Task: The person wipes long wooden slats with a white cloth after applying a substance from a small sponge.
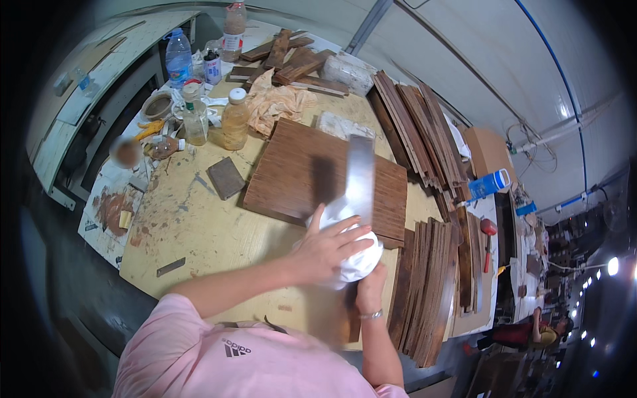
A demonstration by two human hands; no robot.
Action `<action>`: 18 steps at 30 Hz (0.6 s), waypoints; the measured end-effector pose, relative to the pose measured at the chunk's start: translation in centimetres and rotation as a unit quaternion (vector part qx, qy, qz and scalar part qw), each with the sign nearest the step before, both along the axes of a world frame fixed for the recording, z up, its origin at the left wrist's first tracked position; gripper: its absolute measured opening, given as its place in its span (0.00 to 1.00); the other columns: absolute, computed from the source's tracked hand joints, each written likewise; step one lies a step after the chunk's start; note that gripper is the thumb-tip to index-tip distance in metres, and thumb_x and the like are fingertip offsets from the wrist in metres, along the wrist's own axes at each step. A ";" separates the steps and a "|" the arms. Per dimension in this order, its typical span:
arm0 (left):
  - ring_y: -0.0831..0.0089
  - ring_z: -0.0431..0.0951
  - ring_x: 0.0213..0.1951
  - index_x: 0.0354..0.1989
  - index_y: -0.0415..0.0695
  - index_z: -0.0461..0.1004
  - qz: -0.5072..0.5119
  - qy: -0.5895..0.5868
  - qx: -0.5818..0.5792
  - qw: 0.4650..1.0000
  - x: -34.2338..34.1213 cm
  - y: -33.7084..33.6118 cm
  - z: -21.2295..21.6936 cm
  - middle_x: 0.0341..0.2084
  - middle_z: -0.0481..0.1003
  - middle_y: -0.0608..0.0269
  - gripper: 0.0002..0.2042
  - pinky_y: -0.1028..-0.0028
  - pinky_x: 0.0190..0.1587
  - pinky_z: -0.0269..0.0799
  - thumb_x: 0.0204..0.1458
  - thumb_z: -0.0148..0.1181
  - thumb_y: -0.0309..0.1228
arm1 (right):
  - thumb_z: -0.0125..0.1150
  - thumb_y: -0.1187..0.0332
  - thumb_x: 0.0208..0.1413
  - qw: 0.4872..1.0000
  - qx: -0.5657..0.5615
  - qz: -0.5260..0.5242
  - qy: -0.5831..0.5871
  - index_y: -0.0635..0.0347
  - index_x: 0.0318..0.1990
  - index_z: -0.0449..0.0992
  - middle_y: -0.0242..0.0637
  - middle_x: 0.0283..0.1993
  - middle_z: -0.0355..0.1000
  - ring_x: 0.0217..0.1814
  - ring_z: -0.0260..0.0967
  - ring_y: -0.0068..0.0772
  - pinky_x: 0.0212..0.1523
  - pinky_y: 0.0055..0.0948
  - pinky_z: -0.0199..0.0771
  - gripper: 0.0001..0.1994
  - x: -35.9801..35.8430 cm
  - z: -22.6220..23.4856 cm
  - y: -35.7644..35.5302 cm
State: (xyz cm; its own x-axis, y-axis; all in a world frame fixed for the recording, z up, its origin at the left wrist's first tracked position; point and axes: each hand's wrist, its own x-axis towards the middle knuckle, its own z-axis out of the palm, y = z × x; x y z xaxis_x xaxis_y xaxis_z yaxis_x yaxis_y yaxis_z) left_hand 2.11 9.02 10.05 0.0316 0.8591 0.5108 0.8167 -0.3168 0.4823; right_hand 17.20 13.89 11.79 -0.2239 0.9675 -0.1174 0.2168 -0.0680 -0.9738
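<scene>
Wide metal blade is held over the grooved brown wooden panel, upper stretch bare, lower part covered by white cloth. Cloth is clamped by the left hand, fingers spread across it. Right hand is placed just below; its grip is hidden, can't tell. Wiping judged underway, not finished; wiped vs unwiped length can't be separated, since shine alone isn't proof.
</scene>
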 end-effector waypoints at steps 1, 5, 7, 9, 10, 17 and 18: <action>0.61 0.59 0.66 0.60 0.60 0.66 0.001 0.071 0.001 0.997 -1.1 1.2 0.4 0.63 0.63 0.66 0.34 0.40 0.65 0.41 0.39 0.70 0.43 | 0.54 0.68 0.60 0.997 0.045 0.037 -0.043 0.67 0.27 0.72 0.24 0.26 0.68 0.29 0.60 0.16 0.29 0.24 0.62 0.12 0.6 -0.1 -1.0; 0.61 0.69 0.59 0.59 0.50 0.66 0.165 -0.095 0.142 0.971 -10.3 4.4 1.0 0.54 0.71 0.56 0.30 0.55 0.63 0.59 0.44 0.66 0.28 | 0.55 0.67 0.59 0.972 0.059 0.124 -0.189 0.62 0.21 0.68 0.22 0.20 0.55 0.26 0.48 0.16 0.23 0.26 0.50 0.15 5.0 -0.6 -2.4; 0.65 0.80 0.32 0.51 0.40 0.70 0.269 -0.460 -0.022 0.846 -15.5 5.3 -0.9 0.32 0.78 0.54 0.17 0.70 0.37 0.77 0.51 0.57 0.22 | 0.54 0.64 0.60 0.977 0.016 0.166 -0.131 0.62 0.23 0.69 0.25 0.20 0.58 0.23 0.50 0.16 0.22 0.25 0.51 0.15 7.1 -2.4 -3.0; 0.70 0.79 0.31 0.47 0.37 0.71 0.308 -0.446 0.084 0.836 -16.6 4.7 -1.7 0.34 0.79 0.56 0.13 0.70 0.37 0.76 0.53 0.54 0.20 | 0.52 0.60 0.61 0.986 -0.070 0.140 -0.064 0.62 0.25 0.71 0.27 0.19 0.61 0.21 0.51 0.18 0.21 0.25 0.51 0.16 7.2 -2.9 -2.5; 0.69 0.79 0.32 0.47 0.38 0.72 0.287 -0.492 0.078 0.818 -14.5 4.1 -0.3 0.34 0.79 0.56 0.13 0.71 0.38 0.75 0.52 0.55 0.20 | 0.51 0.57 0.62 0.986 -0.139 0.092 -0.022 0.62 0.27 0.71 0.28 0.19 0.62 0.19 0.52 0.19 0.20 0.25 0.52 0.18 6.7 -3.2 -2.7; 0.66 0.67 0.62 0.60 0.56 0.67 -0.187 0.010 0.047 0.981 2.4 -1.2 1.1 0.60 0.67 0.63 0.33 0.36 0.65 0.37 0.41 0.68 0.41 | 0.49 0.50 0.61 0.584 -0.588 0.374 0.416 0.63 0.37 0.69 0.31 0.21 0.60 0.19 0.55 0.25 0.19 0.24 0.56 0.21 6.0 -5.4 -1.4; 0.68 0.64 0.64 0.60 0.59 0.66 -0.115 -0.032 0.077 0.990 1.5 -0.1 -0.6 0.63 0.64 0.64 0.31 0.38 0.67 0.35 0.45 0.65 0.43 | 0.49 0.49 0.61 0.549 -0.602 0.393 0.427 0.63 0.38 0.68 0.31 0.21 0.59 0.19 0.55 0.24 0.19 0.24 0.56 0.22 6.1 -5.4 -1.9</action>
